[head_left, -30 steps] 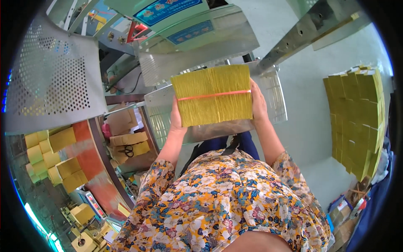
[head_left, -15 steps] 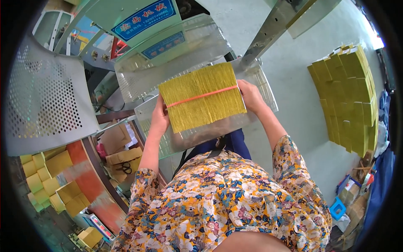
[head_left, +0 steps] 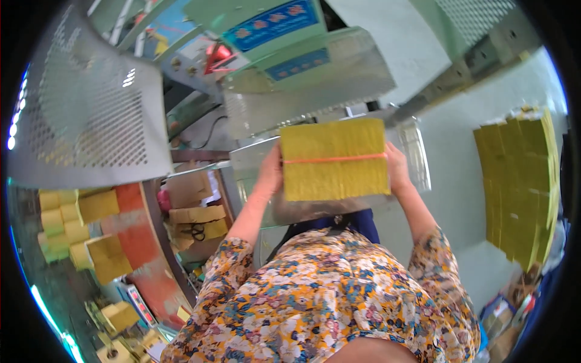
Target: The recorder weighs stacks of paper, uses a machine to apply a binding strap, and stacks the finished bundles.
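Between my hands is a thick bundle of yellow paper pieces [head_left: 336,181], packed side by side with their edges facing up. A thin orange-red band [head_left: 336,159] runs across its middle. My left hand [head_left: 272,170] is closed against the bundle's left end. At the right end my right hand [head_left: 397,168] grips it the same way, its thumb side showing. The fingertips are partly hidden behind the bundle. Beneath it lies a shiny metal tray [head_left: 305,212], in front of my body; whether the bundle touches the tray I cannot tell.
Beyond the tray stands a clear guard [head_left: 315,88] on a pale green machine. A perforated metal panel [head_left: 109,127] juts in at the left. Scissors [head_left: 197,231] lie on cardboard beside a worn red board [head_left: 130,218]. On the right is a large yellow stack [head_left: 517,187].
The bundle, held by both hands throughout, sits farther right in the picture and looks more level. The surroundings have shifted and turned with my head, with some blur.
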